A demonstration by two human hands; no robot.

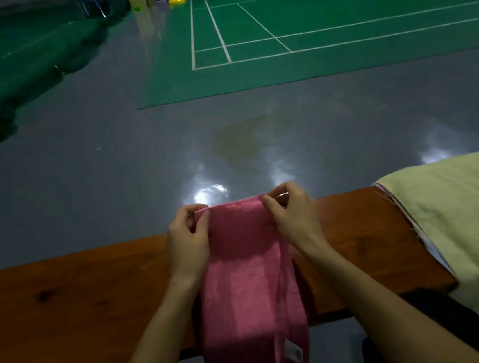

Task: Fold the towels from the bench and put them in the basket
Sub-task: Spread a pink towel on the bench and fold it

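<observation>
So the pink terry-cloth towel (246, 278) is draped across the reddish-brown wooden worktop (65, 301), far edge up near the back of it, the rest trailing over the near edge and hanging down toward the person's lap. The left hand (187, 243) pinches the far-left corner, and the right hand (293, 220) pinches the far-right corner, so both have a closed grip on the cloth.

What I'd worry about: most of the towel's length hangs off the near side, so if either pinch loosens, I reckon the weight drags the whole thing off onto the grey floor (109, 174). Also the right edge looks doubled over in a narrow strip, so the fold could come out crooked if the corners aren't lined up first.

To the right, a pale yellow-green towel (467, 230) lies over the worktop's end, well apart from the pink one. No basket in view.

Writing-wise: there's a small white tag (294, 352) near the bottom hem, too blurry to read.
</observation>
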